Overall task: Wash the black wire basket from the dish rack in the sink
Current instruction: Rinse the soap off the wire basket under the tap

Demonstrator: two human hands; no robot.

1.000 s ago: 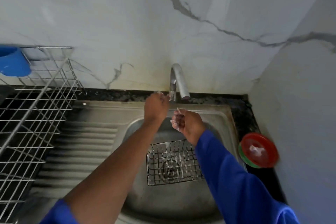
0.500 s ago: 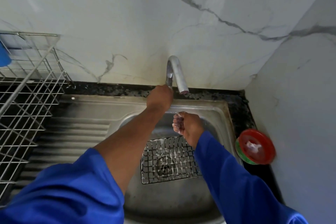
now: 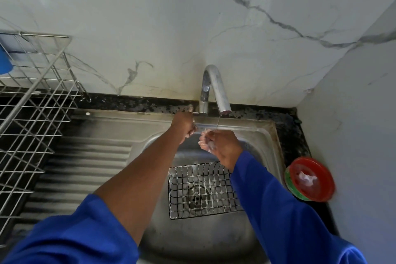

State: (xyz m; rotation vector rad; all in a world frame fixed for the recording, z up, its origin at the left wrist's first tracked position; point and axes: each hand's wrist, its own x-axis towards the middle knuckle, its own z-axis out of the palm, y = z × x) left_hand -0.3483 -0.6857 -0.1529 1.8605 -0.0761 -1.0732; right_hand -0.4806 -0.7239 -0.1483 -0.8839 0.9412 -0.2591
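On my far left the dish rack (image 3: 32, 113) stands on the surface, well apart from the work. My left hand (image 3: 184, 123) is curled round the tap handle (image 3: 196, 113) at the foot of the tap (image 3: 214, 88). A thin stream of water (image 3: 218, 123) falls from it onto my right hand (image 3: 216, 141), whose fingers are curled in and coated in foam; I cannot tell whether they hold anything. The basket (image 3: 203, 191) lies flat on the sink (image 3: 257, 128) floor over the drain, below both hands, with suds on its wires. My worry is the slippery grip: a soapy hand could jerk the handle wide and splash, or lose the thin wires on lifting. My right sleeve passes near the red tub (image 3: 309, 179) and could knock it.
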